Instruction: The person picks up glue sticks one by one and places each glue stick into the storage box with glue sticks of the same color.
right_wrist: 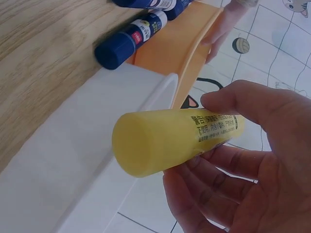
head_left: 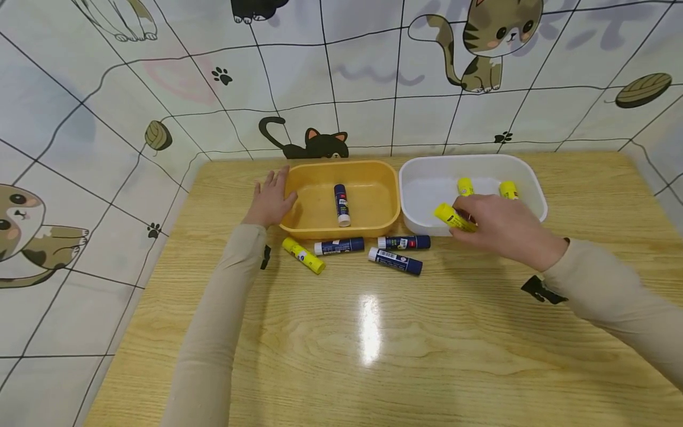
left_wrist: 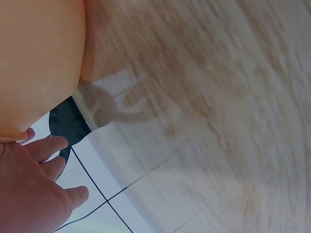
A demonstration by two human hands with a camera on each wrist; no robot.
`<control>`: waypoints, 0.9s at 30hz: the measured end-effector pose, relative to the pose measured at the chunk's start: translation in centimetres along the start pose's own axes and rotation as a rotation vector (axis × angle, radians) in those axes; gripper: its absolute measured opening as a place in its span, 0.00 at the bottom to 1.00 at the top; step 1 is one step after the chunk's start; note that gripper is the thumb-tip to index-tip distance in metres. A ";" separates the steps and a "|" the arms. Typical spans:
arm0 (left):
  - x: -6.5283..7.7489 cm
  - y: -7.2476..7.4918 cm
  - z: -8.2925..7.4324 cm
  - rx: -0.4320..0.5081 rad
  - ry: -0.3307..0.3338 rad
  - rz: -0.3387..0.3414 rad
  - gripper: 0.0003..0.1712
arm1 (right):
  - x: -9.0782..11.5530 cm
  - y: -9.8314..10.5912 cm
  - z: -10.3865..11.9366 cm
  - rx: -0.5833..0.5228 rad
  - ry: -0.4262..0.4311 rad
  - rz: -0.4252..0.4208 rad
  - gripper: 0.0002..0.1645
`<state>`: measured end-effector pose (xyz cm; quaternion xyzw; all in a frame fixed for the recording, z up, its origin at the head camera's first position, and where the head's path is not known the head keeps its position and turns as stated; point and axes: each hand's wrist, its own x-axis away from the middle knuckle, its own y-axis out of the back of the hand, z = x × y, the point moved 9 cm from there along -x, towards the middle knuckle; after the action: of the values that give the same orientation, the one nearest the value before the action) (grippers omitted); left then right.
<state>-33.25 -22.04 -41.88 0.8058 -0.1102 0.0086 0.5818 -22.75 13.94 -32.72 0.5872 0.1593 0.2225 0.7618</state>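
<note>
My right hand [head_left: 509, 228] pinches a yellow glue stick [head_left: 453, 217] between thumb and fingers, over the front rim of the white tub [head_left: 427, 178]. In the right wrist view the same glue stick [right_wrist: 170, 138] lies across the fingers, tilted. Two more yellow glue sticks, one at the back [head_left: 465, 187] and one on the right [head_left: 508, 190], sit inside the white tub. My left hand [head_left: 270, 200] rests at the left rim of the orange tub [head_left: 299, 222], fingers extended. A blue glue stick [head_left: 341, 204] lies in that tub.
Before the tubs lie a yellow glue stick [head_left: 303, 255] and three blue ones: left [head_left: 339, 246], right [head_left: 404, 242] and nearer [head_left: 395, 261]. All are on the wooden table [head_left: 320, 344]. A cat-patterned wall covering [head_left: 363, 71] rises behind the tubs.
</note>
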 end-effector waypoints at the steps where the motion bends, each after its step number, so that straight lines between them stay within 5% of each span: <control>1: 0.0 0.0 0.0 -0.001 -0.001 -0.003 0.39 | 0.0 0.1 -0.2 0.004 -0.002 0.000 0.15; 27: 0.1 0.3 0.1 -0.009 0.015 -0.045 0.39 | -1.5 1.4 -5.1 -0.030 -0.087 0.031 0.18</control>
<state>-33.24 -22.25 -41.63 0.8053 -0.0877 0.0009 0.5864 -26.76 17.62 -32.75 0.5873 0.1134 0.2109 0.7732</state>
